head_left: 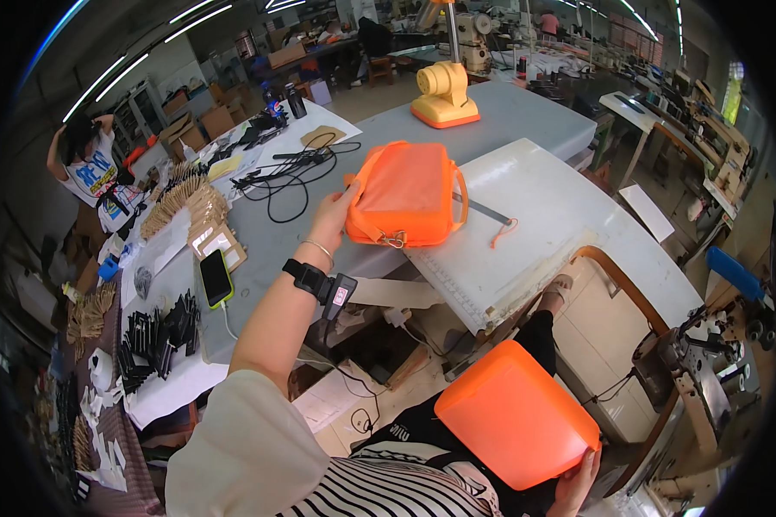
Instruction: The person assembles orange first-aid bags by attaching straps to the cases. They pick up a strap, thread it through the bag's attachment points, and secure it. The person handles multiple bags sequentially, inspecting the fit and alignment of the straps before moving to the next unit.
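My left hand (329, 222) reaches forward and grips the left side of a small orange bag (405, 194). This bag has a translucent front, a side strap and a metal clasp at its lower edge. It is over the grey table, beside the white work board. My right hand (576, 484) is closed on the lower right corner of a second orange piece (517, 414). That piece is smooth, with rounded corners, and is held over my lap; whether it is a whole bag cannot be told. The fingers behind each piece are partly hidden.
On the white board (526, 224) lies a dark strip (483, 209) with an orange cord. A yellow machine (444, 90), black cables (293, 177), a phone (216, 280) and black parts (159, 336) sit on the tables. Sewing machinery (698, 353) stands right; another person (99, 172) stands left.
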A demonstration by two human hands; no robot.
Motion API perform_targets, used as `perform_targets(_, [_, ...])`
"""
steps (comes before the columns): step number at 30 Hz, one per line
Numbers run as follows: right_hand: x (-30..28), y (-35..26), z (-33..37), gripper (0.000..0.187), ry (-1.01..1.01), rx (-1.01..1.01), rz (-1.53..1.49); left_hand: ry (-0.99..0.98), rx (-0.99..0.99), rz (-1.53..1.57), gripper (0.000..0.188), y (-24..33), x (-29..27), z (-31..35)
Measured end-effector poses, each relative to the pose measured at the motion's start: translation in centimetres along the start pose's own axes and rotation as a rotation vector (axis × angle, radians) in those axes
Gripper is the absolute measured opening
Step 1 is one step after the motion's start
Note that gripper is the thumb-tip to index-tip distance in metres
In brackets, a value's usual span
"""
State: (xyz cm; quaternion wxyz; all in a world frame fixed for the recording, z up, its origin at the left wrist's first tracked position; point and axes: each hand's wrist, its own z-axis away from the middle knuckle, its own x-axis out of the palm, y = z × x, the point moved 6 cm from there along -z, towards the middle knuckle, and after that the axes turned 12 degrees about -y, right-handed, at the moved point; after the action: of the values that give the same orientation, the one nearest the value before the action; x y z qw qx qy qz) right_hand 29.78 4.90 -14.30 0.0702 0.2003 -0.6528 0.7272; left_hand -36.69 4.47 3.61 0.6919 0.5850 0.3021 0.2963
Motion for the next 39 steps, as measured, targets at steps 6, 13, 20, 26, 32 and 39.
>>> perform_targets(6, [0.3, 0.5, -0.2, 0.041, 0.033, 0.036, -0.012, -0.106, 0.155, 0.018, 0.042, -3.3, 0.4, -2.4])
perform_targets(13, [1.3, -0.3, 0.3, 0.039, -0.064, 0.011, -0.002, 0.090, 0.240, -0.040, 0.022, -2.2, 0.5, -2.7])
perform_targets(20, [1.1, -0.3, 0.4, 0.037, -0.046, 0.003, 0.023, 0.021, 0.376, 0.146, 0.028, 1.2, -1.8, -5.2])
perform_targets(26, [2.5, -1.2, 0.4, 0.035, -0.046, 0.004, 0.054, -0.012, 0.372, 0.016, 0.040, 5.3, -1.3, -3.8])
perform_targets(32, [2.1, -1.0, 0.6, 0.036, -0.042, -0.023, 0.045, 0.111, 0.060, -0.265, 0.061, 3.4, -0.5, -2.7])
perform_targets(39, [2.3, -1.1, 0.8, 0.039, -0.071, -0.016, 0.057, -0.138, -0.040, -0.289, 0.050, -1.6, -2.2, -4.8])
